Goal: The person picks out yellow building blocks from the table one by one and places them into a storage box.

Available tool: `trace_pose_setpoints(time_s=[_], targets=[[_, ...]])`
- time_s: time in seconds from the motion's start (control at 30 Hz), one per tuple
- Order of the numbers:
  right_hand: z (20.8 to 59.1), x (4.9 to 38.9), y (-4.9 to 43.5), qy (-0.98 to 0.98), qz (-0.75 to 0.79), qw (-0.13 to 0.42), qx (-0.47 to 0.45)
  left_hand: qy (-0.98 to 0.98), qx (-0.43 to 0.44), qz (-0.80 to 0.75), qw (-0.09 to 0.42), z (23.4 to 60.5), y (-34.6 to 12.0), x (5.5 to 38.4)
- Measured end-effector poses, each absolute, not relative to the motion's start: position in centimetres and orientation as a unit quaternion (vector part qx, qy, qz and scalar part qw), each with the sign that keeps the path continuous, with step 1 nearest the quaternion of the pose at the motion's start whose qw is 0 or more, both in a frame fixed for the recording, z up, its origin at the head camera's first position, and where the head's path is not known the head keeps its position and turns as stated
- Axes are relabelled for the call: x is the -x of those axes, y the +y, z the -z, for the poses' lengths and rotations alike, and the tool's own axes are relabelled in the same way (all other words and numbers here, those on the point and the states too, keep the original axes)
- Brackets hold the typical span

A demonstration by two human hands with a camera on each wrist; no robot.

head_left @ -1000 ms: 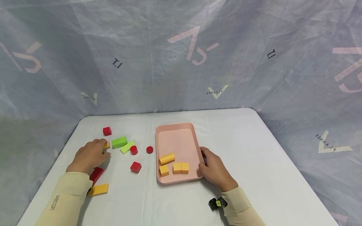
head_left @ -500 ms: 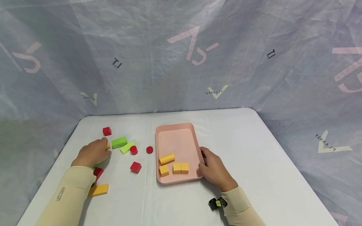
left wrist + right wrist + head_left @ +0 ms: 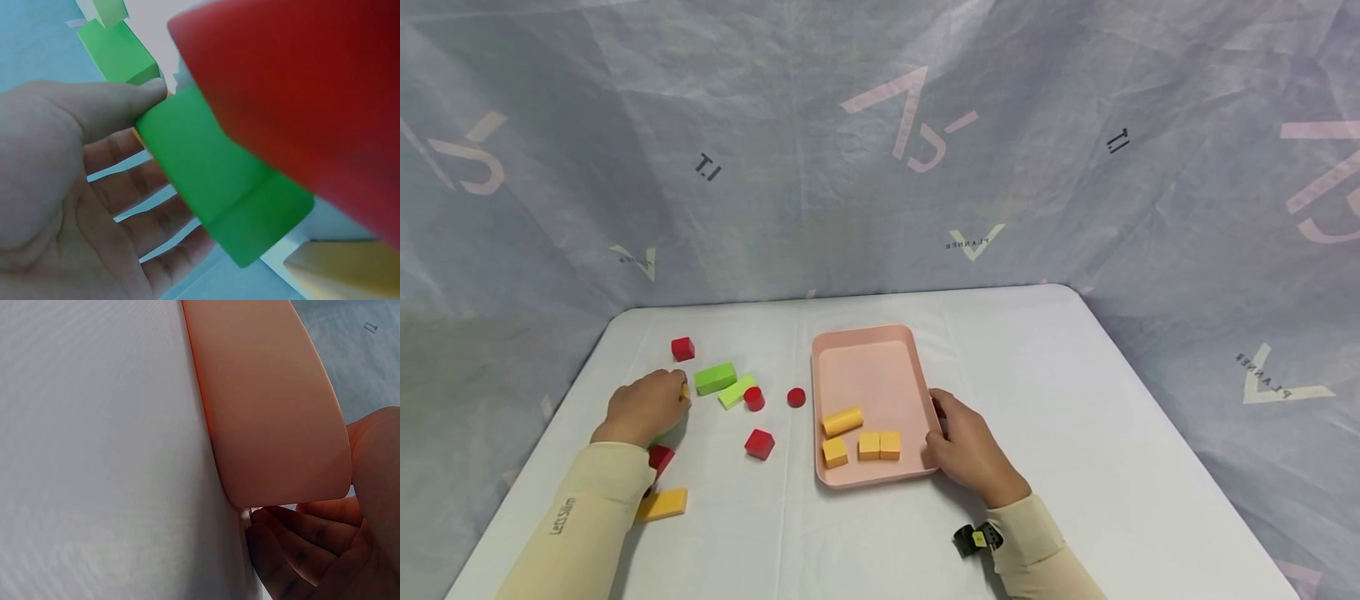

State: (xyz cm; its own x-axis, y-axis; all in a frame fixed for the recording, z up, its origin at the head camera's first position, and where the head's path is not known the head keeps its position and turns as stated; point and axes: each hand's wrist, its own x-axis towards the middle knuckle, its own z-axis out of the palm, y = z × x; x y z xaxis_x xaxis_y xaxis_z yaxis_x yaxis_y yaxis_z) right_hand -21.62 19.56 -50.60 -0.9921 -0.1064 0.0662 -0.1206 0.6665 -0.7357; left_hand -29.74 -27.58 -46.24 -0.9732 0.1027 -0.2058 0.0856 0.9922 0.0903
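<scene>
While the right hand [image 3: 973,450] clasps the right rim of the pink tray [image 3: 868,375] toward its near corner, we note the left hand [image 3: 646,408] pinching a yellow piece [image 3: 685,392] between thumb and fingers [image 3: 153,225]. The piece sits at the fingertips, mostly covered, so we cannot tell its full shape; it is at the left of the white counter [image 3: 1037,375], near a bright green block [image 3: 715,379] and well apart from the tray. From the left wrist we see a second green block [image 3: 206,156] in front of the palm, contact uncertain, and a red block [image 3: 300,81] overlapping it in view. Inside the tray: a yellow cylinder [image 3: 842,422] and three yellow cubes [image 3: 869,446], two side by side.
</scene>
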Motion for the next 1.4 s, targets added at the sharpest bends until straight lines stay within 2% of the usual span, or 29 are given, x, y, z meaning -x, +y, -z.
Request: trace_pose_setpoints(time_s=[0.7,1.4], targets=[[50.7,21.5,19.7,-0.918,-0.391,0.012,-0.064,0.997,-0.066,-0.019,0.018,44.8,-27.3,28.8],[50.8,21.8,19.6,-0.916,-0.395,0.011,-0.067,0.994,-0.106,-0.01,-0.04,43.3,-25.4,28.4]])
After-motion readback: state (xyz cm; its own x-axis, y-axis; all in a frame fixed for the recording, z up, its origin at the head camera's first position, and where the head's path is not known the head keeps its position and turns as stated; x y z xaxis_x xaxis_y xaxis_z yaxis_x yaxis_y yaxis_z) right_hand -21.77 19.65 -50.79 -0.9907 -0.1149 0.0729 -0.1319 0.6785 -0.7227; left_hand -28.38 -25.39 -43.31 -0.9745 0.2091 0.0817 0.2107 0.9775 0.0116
